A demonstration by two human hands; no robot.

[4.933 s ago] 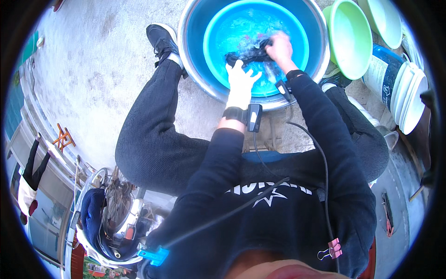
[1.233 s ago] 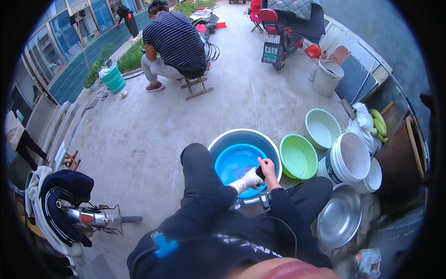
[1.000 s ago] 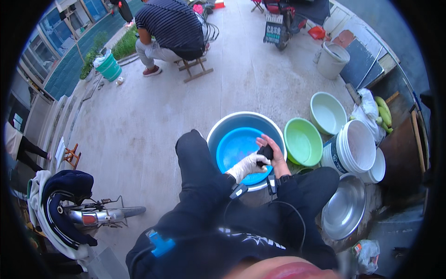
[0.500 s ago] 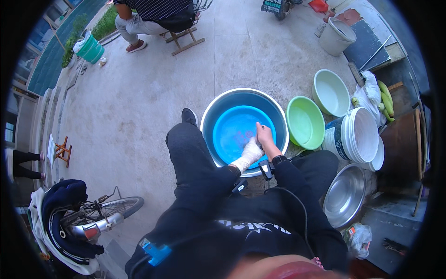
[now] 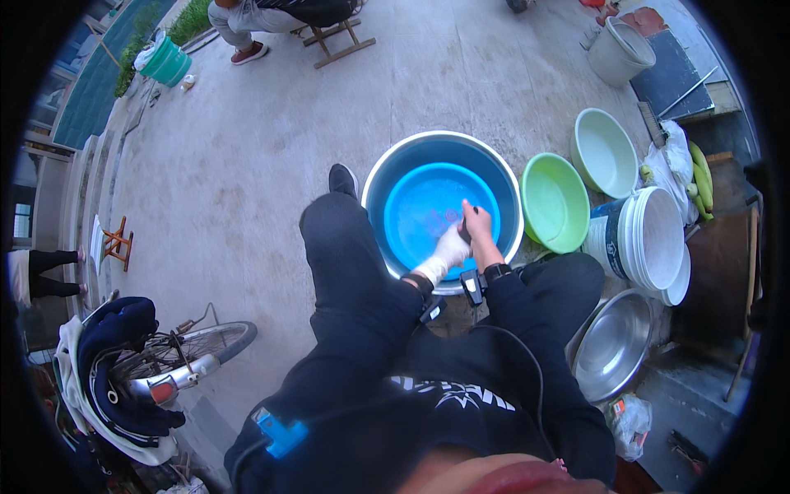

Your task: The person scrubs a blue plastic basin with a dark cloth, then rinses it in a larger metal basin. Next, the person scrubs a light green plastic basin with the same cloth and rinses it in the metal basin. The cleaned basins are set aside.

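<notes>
Both hands meet over a bright blue basin [image 5: 409, 193], which sits inside a larger silver-rimmed basin [image 5: 372, 183] between my legs. My left hand [image 5: 449, 250], in a whitish glove, is closed around a small dark object [image 5: 466, 231]. Close against it on the right is my right hand [image 5: 480, 227], bare, with its fingers curled and the thumb side up; a bit of the same dark thing shows at its fingers. What the object is, I cannot make out. A pinkish pattern shows at the bottom of the blue basin. Both wrists carry dark bands.
To the right stand a green basin [image 5: 555, 202], a pale green basin [image 5: 605, 154], white buckets [image 5: 658, 239] and a metal basin [image 5: 612, 339]. A bicycle wheel [image 5: 226, 346] is at left. Ahead, a person [image 5: 247, 25] sits on a folding stool [image 5: 341, 41].
The view has shifted, so the basins sit slightly higher and further right. My hands stay together over the blue basin; the dark object between them shows more clearly now.
</notes>
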